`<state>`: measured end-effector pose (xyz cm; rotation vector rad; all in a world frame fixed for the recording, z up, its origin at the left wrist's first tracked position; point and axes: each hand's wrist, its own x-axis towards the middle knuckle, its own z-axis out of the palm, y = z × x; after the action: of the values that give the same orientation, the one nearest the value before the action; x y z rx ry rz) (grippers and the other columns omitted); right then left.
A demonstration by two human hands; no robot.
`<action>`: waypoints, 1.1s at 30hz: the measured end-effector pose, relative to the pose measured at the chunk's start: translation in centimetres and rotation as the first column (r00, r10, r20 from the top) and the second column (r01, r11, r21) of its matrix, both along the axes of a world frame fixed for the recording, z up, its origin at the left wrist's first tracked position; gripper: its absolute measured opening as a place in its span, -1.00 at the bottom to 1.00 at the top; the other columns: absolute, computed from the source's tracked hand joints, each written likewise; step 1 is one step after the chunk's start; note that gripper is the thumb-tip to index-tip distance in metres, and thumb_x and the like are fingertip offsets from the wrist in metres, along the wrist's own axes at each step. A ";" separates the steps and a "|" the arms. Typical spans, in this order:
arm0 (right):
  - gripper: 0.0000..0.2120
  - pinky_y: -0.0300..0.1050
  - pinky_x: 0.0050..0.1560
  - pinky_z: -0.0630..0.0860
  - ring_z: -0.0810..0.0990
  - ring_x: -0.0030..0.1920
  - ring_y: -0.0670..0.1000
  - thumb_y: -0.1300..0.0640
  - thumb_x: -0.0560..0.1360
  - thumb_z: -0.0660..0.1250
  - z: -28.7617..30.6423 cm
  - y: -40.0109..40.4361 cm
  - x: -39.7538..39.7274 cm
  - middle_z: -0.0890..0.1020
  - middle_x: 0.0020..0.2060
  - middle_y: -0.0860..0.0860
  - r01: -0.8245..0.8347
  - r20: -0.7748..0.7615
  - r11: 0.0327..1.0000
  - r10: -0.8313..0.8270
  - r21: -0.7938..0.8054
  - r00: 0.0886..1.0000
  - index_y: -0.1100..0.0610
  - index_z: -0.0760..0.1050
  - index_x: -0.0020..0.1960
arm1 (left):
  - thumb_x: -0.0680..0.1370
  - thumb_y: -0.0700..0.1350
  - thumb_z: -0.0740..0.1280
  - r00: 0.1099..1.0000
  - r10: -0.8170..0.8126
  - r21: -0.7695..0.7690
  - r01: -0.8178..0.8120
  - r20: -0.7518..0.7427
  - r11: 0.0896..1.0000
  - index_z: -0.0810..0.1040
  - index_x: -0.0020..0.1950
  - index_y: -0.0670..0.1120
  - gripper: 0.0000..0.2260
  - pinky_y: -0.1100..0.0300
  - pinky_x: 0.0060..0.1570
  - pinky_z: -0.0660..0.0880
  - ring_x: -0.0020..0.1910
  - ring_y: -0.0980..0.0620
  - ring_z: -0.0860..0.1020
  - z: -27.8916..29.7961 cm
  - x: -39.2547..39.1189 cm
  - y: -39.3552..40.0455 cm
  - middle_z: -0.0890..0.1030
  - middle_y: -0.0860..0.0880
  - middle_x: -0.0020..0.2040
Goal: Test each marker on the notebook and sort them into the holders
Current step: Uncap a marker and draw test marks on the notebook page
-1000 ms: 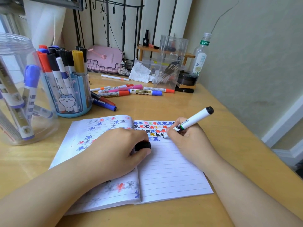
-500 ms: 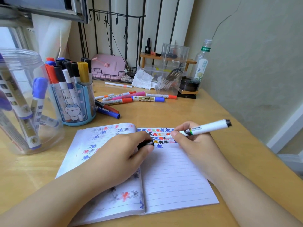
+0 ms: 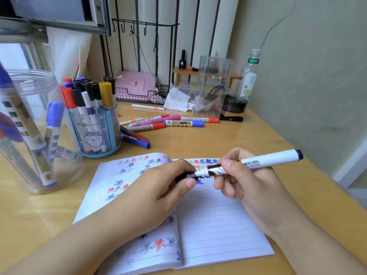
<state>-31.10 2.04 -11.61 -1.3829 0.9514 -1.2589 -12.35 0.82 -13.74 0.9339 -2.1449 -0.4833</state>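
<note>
Right hand (image 3: 244,175): fingers and thumb curled round the barrel of a white whiteboard marker (image 3: 256,162), held above the open notebook (image 3: 218,225); the marker lies nearly level, its black end toward the wall on the right, its tip end toward the left hand.

Left hand (image 3: 158,193): resting on the notebook's left page, thumb and fingers pinching a black cap (image 3: 185,175); the cap's mouth meets the marker's tip (how far it is seated cannot be told).

Notebook: lined, lying open on the wooden desk (image 3: 248,139); small flower-like marks in blue, red, black and orange across the tops of both pages and down the left page.

Blue pen holder (image 3: 95,133): left of the notebook, cartoon figure on its front, standing markers with red, black, blue and yellow caps.

Clear plastic jar (image 3: 35,132): far left, beside the blue holder, several blue-capped markers leaning inside.

Loose markers (image 3: 164,123): lying on the desk behind the notebook, orange, pink, blue and red among them.

At the back: pink case in a wire tray (image 3: 137,86), crumpled tissue (image 3: 176,99), clear acrylic organiser (image 3: 213,84), plastic bottle (image 3: 249,80).
</note>
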 end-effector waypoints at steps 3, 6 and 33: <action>-0.85 -0.35 -0.49 0.29 0.32 -0.53 -0.11 0.12 0.35 0.31 0.2 0.2 0.1 0.46 -0.55 0.02 -0.008 -0.012 1.000 0.008 -0.007 1.000 0.17 0.37 -0.26 | 0.56 0.16 0.10 0.999 -0.002 -0.040 0.004 0.042 0.999 0.45 -0.03 0.11 -0.79 0.35 -0.22 0.37 -0.23 0.12 0.46 0.4 -0.2 0.5 0.49 0.08 -0.21; -0.88 -0.35 -0.51 0.26 0.30 -0.55 -0.12 0.15 0.35 0.31 0.2 0.5 0.3 0.41 -0.58 0.00 -0.032 0.065 0.999 0.031 0.011 0.997 0.13 0.39 -0.31 | 0.59 0.11 0.07 0.994 0.043 -0.148 -0.028 0.102 0.989 0.41 -0.08 0.07 -0.80 0.49 -0.24 0.31 -0.25 0.20 0.42 0.9 -0.3 1.2 0.44 0.11 -0.25; -0.81 -0.29 -0.48 0.32 0.32 -0.53 -0.09 0.21 0.55 0.25 4.5 1.8 -1.8 0.49 -0.50 0.03 0.223 -0.104 0.974 -0.224 -0.027 0.969 0.14 0.47 -0.24 | 0.52 0.15 0.05 0.948 0.280 -0.224 -0.242 0.154 0.944 0.46 0.14 0.03 -0.66 0.33 -0.13 0.34 -0.06 0.15 0.48 3.5 -1.7 1.7 0.49 0.19 -0.06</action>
<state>-32.87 3.88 -7.16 -1.3945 1.2010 -1.3714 -14.10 2.47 -10.23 1.1624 -2.1399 -0.0448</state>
